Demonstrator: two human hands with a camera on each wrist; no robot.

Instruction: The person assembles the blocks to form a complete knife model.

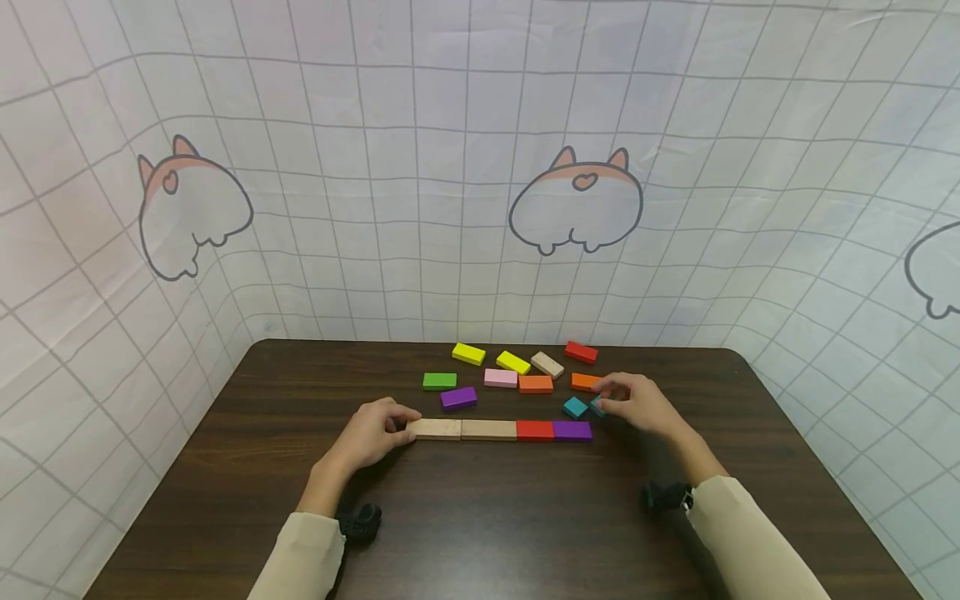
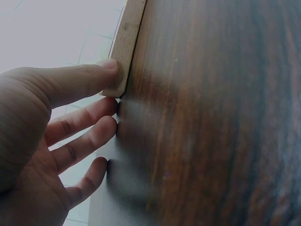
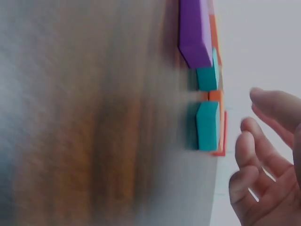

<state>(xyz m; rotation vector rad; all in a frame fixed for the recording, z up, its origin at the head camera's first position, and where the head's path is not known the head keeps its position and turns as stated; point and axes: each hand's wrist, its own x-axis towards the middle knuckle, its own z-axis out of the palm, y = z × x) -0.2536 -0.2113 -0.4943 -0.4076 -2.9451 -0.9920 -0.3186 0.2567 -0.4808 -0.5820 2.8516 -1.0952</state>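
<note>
In the head view, four blocks lie end to end in a row: a plain wooden block at the left, a second wooden block, a red block and a purple block. My left hand pinches the row's left end, its thumb on the wood and the other fingers loose beside it. At the row's right, my right hand hovers close by a teal block. Its fingers are parted and hold nothing in the right wrist view. Another teal block lies just left of it.
Behind the row lie loose blocks: green, purple, two yellow, pink, wooden, red and two orange, one partly behind my right fingers. A white gridded cloth hangs around the dark wooden table.
</note>
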